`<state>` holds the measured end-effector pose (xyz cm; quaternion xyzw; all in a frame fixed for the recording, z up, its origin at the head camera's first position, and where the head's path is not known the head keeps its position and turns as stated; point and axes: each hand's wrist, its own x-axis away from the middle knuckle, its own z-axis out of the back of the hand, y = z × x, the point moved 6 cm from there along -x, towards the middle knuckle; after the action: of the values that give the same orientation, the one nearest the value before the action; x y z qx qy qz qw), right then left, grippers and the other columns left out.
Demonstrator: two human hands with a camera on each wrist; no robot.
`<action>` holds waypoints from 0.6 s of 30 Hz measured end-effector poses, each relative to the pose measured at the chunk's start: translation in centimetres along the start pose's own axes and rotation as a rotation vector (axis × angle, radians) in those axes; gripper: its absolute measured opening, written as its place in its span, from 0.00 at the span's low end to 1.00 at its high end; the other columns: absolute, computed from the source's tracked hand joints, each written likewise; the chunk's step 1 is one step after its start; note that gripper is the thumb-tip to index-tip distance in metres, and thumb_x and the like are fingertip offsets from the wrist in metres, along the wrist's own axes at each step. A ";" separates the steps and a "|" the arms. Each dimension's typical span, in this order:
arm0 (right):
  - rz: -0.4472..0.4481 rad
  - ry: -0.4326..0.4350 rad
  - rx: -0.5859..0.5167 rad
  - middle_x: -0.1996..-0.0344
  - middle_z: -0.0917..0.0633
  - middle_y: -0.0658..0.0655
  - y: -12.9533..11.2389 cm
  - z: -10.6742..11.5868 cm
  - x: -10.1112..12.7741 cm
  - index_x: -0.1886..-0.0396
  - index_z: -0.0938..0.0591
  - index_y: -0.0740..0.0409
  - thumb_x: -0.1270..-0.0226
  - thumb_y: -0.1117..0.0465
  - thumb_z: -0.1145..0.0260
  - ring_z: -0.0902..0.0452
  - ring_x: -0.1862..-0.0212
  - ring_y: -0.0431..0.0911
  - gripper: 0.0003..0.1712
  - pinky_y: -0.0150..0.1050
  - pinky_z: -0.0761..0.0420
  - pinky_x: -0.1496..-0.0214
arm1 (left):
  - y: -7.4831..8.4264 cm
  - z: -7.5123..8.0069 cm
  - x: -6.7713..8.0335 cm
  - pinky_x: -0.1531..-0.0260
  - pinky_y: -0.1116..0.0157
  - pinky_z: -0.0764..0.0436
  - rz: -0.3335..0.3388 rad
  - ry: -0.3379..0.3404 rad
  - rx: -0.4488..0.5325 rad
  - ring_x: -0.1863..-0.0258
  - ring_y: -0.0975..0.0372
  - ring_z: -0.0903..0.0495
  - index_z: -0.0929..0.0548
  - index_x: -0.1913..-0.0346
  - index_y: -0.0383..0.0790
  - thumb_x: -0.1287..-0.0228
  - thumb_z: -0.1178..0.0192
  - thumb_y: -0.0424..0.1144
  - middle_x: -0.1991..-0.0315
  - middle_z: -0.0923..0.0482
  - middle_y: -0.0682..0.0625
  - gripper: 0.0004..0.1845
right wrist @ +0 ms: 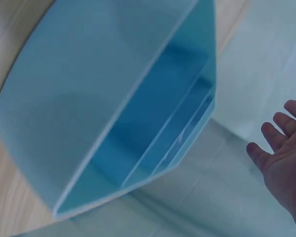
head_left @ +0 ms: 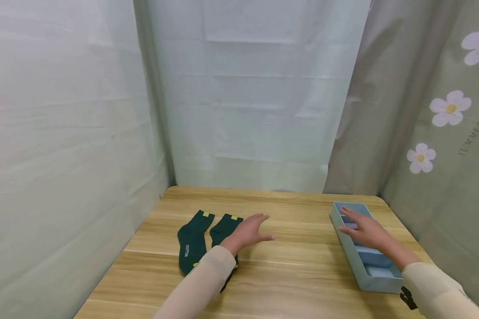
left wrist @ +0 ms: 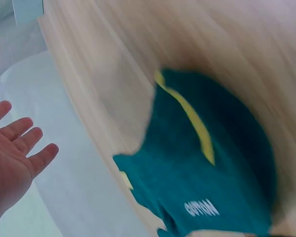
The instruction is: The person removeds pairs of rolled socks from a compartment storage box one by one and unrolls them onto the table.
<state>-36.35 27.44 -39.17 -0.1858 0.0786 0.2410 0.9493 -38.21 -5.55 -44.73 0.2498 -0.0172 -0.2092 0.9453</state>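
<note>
I am holding my left hand flat-fingered and empty over the socks near the worktop's left edge; my right hand, likewise empty, is hovering over the box at the right edge.

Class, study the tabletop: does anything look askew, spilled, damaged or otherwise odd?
Nothing stands out. Two dark green socks lie flat side by side on the wooden table, and the light blue divided box sits upright near the right edge. The left hand and right hand are open and hold nothing.
</note>
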 end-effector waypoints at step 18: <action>-0.200 -0.022 0.039 0.38 0.31 0.80 8.0 2.1 1.9 0.34 0.31 0.76 0.31 0.49 0.34 0.35 0.37 0.75 0.39 0.70 0.34 0.41 | 9.5 -3.2 -2.6 0.34 0.57 0.33 -0.118 0.008 0.082 0.30 0.56 0.35 0.32 0.27 0.45 0.38 0.37 0.63 0.29 0.34 0.50 0.41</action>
<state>-38.46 35.63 -40.20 -0.1716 0.0540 0.1456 0.9729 -36.44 4.47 -42.75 0.2895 -0.0074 -0.2625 0.9205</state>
